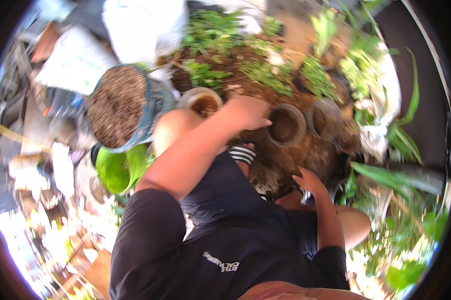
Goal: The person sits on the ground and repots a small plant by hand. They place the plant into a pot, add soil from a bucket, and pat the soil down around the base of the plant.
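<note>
My left hand [248, 112] reaches across the soil beside a round pot [301, 129] with dark soil inside. Its thumb points toward the pot's left rim; whether they touch is unclear. The other fingers curl under, hidden and smeared by motion. Just left of that hand stands a pale pot [187, 98] holding reddish-brown soil. A second round pot [313, 122], tilted, sits right of the first. Low over the ground near my foot, my right hand [309, 181] has its fingers apart and holds nothing visible.
A large blue bucket [158, 107] of brown grainy material stands at left, above a bright green container [113, 170]. Leafy plants [210, 32] lie on loose soil at the far side. Potted plants [318, 77] and a white sack [388, 82] line the right.
</note>
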`<act>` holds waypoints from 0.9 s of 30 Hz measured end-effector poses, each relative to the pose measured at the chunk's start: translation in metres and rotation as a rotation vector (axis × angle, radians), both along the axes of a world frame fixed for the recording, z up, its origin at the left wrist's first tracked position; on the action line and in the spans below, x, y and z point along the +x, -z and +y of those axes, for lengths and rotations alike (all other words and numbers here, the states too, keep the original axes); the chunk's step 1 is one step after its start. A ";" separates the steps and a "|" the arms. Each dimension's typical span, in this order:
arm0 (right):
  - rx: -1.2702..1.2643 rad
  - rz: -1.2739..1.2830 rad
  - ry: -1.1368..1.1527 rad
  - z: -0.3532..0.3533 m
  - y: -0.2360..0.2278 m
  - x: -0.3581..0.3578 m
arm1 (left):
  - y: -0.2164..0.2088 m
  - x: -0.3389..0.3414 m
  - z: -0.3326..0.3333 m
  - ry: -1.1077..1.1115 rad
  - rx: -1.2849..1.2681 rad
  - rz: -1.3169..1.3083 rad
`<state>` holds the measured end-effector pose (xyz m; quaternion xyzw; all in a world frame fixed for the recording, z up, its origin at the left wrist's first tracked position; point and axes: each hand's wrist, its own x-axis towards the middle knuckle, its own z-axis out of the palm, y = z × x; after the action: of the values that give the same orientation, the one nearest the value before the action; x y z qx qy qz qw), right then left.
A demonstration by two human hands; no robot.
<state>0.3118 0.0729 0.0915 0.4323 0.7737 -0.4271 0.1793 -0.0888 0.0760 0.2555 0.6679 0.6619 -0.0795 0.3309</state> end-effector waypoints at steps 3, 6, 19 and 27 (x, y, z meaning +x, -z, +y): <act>-0.019 0.001 0.037 0.014 -0.024 -0.031 | 0.003 0.003 -0.006 0.053 -0.001 0.072; 0.003 0.021 -0.010 0.027 -0.055 -0.063 | 0.004 0.007 -0.022 0.029 0.030 0.080; 0.234 0.281 -0.390 0.041 -0.130 -0.200 | -0.054 0.023 -0.095 -0.325 0.106 0.161; 0.185 0.132 -0.468 0.041 -0.122 -0.209 | -0.081 0.021 -0.161 -0.391 0.571 0.077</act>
<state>0.1024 0.1138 0.2136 0.2275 0.8983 -0.3289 0.1823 -0.0676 -0.0851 0.3367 0.5907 0.7848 0.1487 0.1143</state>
